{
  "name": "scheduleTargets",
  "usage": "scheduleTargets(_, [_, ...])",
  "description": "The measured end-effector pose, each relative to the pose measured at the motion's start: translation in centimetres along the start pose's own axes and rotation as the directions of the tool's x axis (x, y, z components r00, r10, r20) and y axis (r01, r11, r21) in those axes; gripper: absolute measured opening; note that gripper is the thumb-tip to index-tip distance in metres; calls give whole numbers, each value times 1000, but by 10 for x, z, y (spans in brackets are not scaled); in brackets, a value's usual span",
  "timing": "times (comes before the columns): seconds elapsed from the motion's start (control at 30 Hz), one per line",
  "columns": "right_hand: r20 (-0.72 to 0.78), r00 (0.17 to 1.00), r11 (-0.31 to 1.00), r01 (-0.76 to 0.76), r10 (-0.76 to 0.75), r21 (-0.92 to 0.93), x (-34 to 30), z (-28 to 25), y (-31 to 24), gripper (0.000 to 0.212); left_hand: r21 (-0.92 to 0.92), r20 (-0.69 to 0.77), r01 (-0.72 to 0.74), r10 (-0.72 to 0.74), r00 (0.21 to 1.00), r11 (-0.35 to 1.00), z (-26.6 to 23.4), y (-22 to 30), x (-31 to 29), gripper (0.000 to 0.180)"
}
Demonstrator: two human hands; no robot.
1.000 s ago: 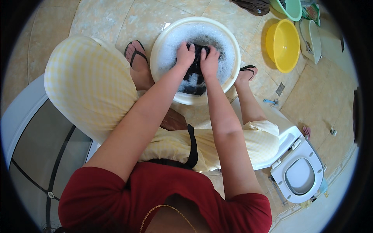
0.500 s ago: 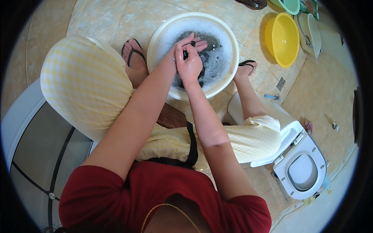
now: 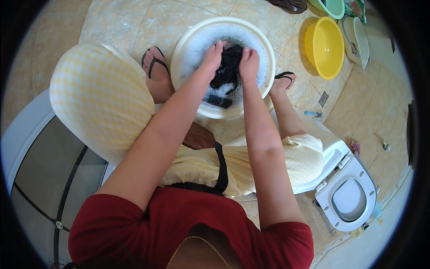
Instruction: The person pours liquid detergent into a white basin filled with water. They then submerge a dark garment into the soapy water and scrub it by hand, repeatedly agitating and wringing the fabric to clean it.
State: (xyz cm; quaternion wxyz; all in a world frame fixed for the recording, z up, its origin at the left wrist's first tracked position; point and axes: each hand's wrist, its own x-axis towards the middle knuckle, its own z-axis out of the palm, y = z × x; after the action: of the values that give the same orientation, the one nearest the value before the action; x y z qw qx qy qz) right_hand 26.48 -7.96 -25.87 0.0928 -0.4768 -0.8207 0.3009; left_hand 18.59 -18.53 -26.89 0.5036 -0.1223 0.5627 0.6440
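- Large off-white basin (image 3: 221,19) on the tiled floor (image 3: 179,13), between the person's sandalled feet; white suds (image 3: 193,49) cover much of the water.
- Dark cloth (image 3: 229,67) inside the basin, wet, bunched and spanning the gap between both hands.
- Left hand (image 3: 213,57): fingers clamped on the cloth's upper left edge.
- Right hand (image 3: 249,63): curled, clamped on the cloth's upper right edge; fingertips partly hidden from this angle.
- Hands well apart from each other, both over the basin, forearms reaching in from below.
- Second dark patch (image 3: 219,101) near the basin's lower rim, amid foam; cannot tell whether it joins the held cloth.
- Yellow basin (image 3: 324,49) on the floor to the right, beside a pale bucket (image 3: 362,42); light green basin (image 3: 330,7) just beyond.
- Toilet seat (image 3: 324,196) at lower right, near the person's right knee.
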Motion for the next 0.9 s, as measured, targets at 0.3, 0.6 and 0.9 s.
scheduleTargets(0.3, [114,993,998,38,-34,-41,-30,22,-2,31,-279,48,363,-365,930,889,-6,-28,12,47])
scheduleTargets(0.6, [11,997,995,81,-82,66,-87,-4,-96,22,-515,435,289,-44,899,807,-3,8,-6,49])
scheduleTargets(0.9, [-28,998,992,-59,56,-114,1,-11,-12,38,-284,464,379,-219,858,881,14,18,-28,42])
